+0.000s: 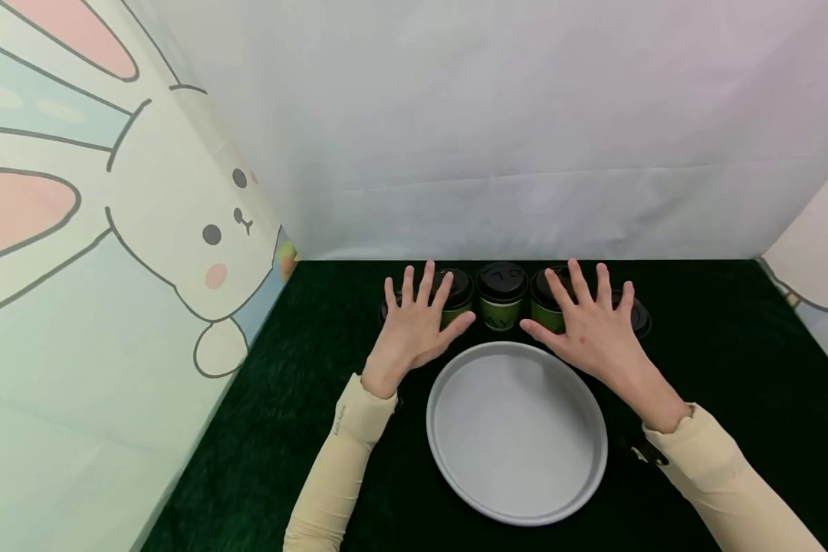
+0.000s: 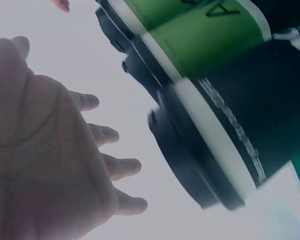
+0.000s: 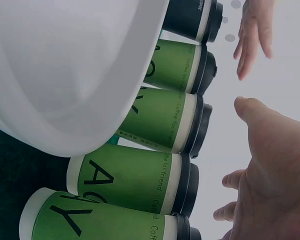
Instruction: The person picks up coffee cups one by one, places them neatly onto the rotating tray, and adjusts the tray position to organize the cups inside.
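My left hand (image 1: 414,330) is held with its fingers spread, over the left part of a row of paper coffee cups. My right hand (image 1: 593,333), fingers also spread, overlaps the right part of that row. Several cups have green walls and black lids; a middle green cup (image 1: 501,299) shows between the hands. At one end of the row stands a dark cup (image 2: 265,100) with a white band under its lid. Both palms are bare in the wrist views, and neither hand holds anything. The hands partly hide the outer cups in the head view.
A round pale grey tray (image 1: 517,437) with a raised rim lies in front of the cups, between my forearms. Dark green cloth (image 1: 262,460) covers the table. A white backdrop (image 1: 497,130) rises behind, and a rabbit-printed panel (image 1: 165,253) borders the left side.
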### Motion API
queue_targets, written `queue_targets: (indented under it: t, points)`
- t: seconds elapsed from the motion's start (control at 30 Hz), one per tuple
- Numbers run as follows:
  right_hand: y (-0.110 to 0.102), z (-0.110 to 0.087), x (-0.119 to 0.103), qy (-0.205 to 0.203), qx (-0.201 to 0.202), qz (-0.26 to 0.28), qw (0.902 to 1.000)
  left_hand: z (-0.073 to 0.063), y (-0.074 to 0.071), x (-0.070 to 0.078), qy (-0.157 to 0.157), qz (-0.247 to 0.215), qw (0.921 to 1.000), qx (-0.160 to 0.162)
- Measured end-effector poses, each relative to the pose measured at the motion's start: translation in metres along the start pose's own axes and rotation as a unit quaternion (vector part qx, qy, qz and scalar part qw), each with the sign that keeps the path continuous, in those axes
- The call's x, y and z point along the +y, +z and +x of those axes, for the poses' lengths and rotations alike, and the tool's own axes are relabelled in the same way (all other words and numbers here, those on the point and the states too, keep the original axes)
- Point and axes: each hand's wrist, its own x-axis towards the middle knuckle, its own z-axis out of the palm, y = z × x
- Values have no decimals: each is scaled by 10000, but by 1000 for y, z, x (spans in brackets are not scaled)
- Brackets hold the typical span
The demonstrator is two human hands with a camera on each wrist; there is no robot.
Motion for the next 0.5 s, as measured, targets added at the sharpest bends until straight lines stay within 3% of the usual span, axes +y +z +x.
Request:
queue_targets:
  t: [0.23,0.5]
  points:
    - [0,-1,2,11,-1,155,9999,-2,-2,-27,-187,58,9997,-153]
    - [1,-1,4,-36,18,110,9999,-12,3,-50,-441,-265,9986,-124]
